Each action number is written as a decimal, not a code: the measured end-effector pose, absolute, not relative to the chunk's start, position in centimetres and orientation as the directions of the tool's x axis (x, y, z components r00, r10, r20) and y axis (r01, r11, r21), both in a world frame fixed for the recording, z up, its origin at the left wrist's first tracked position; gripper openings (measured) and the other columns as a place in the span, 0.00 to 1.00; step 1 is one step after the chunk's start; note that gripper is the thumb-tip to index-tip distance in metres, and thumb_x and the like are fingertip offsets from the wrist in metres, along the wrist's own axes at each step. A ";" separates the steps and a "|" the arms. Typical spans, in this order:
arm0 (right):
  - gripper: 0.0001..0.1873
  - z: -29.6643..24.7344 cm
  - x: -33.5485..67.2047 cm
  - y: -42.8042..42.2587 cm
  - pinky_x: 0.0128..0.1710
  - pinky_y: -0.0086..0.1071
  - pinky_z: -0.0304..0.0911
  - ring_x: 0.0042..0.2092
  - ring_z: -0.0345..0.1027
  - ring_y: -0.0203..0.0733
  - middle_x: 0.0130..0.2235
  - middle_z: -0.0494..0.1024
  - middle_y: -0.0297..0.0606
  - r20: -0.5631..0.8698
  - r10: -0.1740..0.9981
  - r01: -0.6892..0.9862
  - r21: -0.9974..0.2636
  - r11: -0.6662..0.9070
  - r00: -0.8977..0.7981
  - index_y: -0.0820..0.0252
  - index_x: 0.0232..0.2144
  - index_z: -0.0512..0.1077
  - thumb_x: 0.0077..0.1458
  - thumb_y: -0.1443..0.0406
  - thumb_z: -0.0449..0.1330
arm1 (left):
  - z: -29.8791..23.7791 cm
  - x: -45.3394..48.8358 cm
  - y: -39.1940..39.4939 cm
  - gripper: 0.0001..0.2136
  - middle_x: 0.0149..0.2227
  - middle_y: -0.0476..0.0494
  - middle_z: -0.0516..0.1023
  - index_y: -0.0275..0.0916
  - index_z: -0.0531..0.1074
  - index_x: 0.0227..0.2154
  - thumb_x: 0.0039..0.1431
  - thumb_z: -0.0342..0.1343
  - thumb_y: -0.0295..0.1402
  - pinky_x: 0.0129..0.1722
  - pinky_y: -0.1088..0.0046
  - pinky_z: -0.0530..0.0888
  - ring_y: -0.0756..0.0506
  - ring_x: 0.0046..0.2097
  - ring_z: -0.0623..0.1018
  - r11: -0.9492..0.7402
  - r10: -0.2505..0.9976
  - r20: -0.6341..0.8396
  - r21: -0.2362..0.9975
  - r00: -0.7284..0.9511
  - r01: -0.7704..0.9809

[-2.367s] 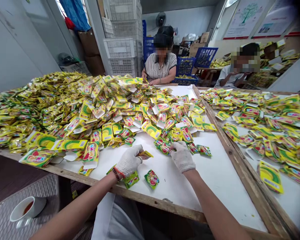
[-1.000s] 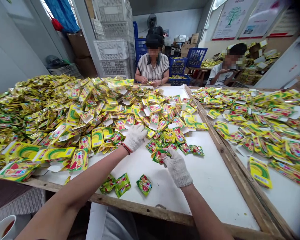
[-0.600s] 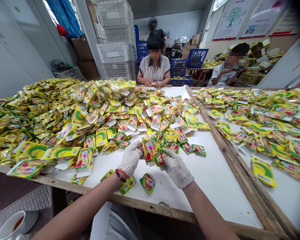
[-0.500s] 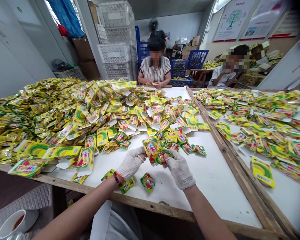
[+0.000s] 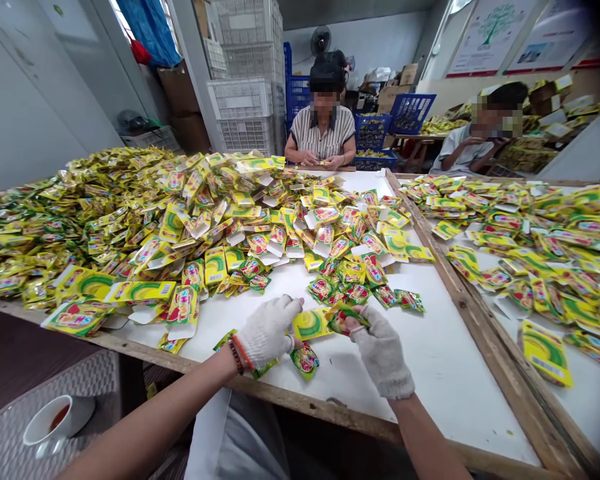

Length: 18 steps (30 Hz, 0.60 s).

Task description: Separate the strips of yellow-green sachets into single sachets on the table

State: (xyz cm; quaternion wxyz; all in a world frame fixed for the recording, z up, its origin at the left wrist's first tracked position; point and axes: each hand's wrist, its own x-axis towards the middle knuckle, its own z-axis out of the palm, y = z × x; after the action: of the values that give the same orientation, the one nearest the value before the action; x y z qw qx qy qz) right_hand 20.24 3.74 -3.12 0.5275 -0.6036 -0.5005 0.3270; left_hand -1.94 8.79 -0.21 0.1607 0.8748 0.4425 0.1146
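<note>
Both my hands wear white knit gloves above the near part of the white table (image 5: 430, 347). My left hand (image 5: 267, 330) is closed on a small yellow carton (image 5: 311, 324), held flat and pointing right. My right hand (image 5: 383, 350) pinches green and red sachets (image 5: 347, 316) at the carton's open end. Two loose sachets (image 5: 305, 359) lie on the table just below my hands. A small cluster of sachets (image 5: 353, 290) lies right behind them, in front of the big heap of yellow cartons and packets (image 5: 130, 213).
A wooden rail (image 5: 445, 267) divides this table from a second one at right covered with cartons (image 5: 530, 240). One person (image 5: 323, 127) sits at the far end, another (image 5: 480, 133) at the back right. White crates (image 5: 243, 100) are stacked behind. A cup (image 5: 55, 420) stands low left.
My left hand reached into the heap, came back with a yellow carton and turned it flat. My right hand gathered sachets and now holds them at the carton's end.
</note>
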 end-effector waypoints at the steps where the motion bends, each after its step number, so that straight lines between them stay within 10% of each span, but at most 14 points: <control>1: 0.16 -2.9 20.6 3.8 0.29 0.36 0.69 0.29 0.70 0.42 0.32 0.78 0.39 0.088 0.940 0.212 -0.977 0.017 0.329 0.59 0.38 0.72 0.50 0.55 0.60 | -0.5 -1.6 8.8 0.28 0.47 0.38 0.72 0.40 0.63 0.55 0.49 0.60 0.39 0.44 0.63 0.69 0.37 0.46 0.73 -0.570 0.802 0.011 0.312 0.597 0.760; 12: 0.20 -2.8 20.6 4.0 0.23 0.30 0.63 0.24 0.64 0.35 0.28 0.74 0.34 0.011 0.939 0.037 -0.999 -0.002 0.345 0.61 0.37 0.70 0.48 0.52 0.63 | -1.3 -0.3 8.8 0.23 0.45 0.34 0.71 0.37 0.63 0.54 0.53 0.52 0.30 0.45 0.59 0.67 0.37 0.45 0.71 -0.696 0.717 -0.036 0.027 0.697 0.717; 18: 0.20 -2.1 21.3 3.5 0.25 0.30 0.66 0.31 0.68 0.38 0.42 0.76 0.42 0.045 0.965 -0.031 -0.998 0.055 0.258 0.59 0.42 0.71 0.49 0.54 0.63 | -0.6 -2.0 10.0 0.20 0.50 0.38 0.72 0.42 0.67 0.52 0.56 0.50 0.35 0.52 0.59 0.67 0.39 0.52 0.71 -0.430 0.792 0.032 0.738 0.610 0.521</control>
State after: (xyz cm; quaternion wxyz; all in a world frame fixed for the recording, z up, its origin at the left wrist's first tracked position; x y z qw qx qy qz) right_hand 21.30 3.54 -2.13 0.5825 -0.5381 -0.4340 0.4276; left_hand -1.96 10.02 -0.61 0.3552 0.8238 0.3983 0.1911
